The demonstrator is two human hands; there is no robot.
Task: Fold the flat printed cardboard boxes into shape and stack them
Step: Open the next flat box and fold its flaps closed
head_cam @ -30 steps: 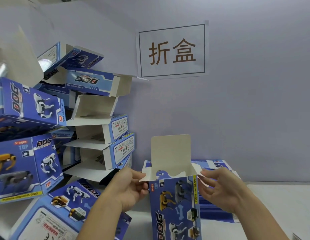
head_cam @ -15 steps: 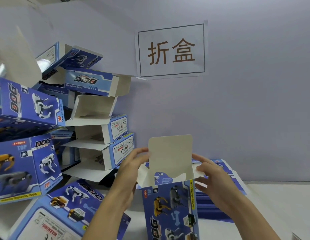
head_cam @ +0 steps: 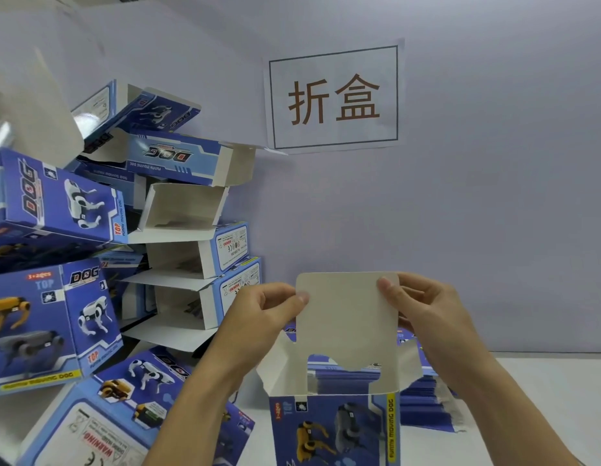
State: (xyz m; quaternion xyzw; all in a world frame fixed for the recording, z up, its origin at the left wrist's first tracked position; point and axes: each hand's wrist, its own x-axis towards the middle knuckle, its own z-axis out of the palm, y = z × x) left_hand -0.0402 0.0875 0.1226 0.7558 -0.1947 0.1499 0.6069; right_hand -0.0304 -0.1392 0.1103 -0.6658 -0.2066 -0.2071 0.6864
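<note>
A blue printed dog-toy box [head_cam: 332, 428] stands upright in front of me, its top open. Its white top flap [head_cam: 348, 317] points straight up. My left hand [head_cam: 262, 317] pinches the flap's upper left corner, thumb on the near face. My right hand [head_cam: 423, 311] pinches the upper right corner the same way. Two small side flaps [head_cam: 280, 368] splay outward below my hands. Behind the box lies a low stack of flat blue boxes [head_cam: 423, 405] on the white table.
A leaning heap of folded blue boxes [head_cam: 178, 237] with open ends fills the left side, up against the wall. More folded boxes [head_cam: 101, 408] lie at the lower left. A paper sign [head_cam: 334, 97] hangs on the wall. The white table [head_cam: 544, 398] extends right.
Both hands climbed from the box's side flaps to the upper corners of the top flap. The box sank a little lower in view.
</note>
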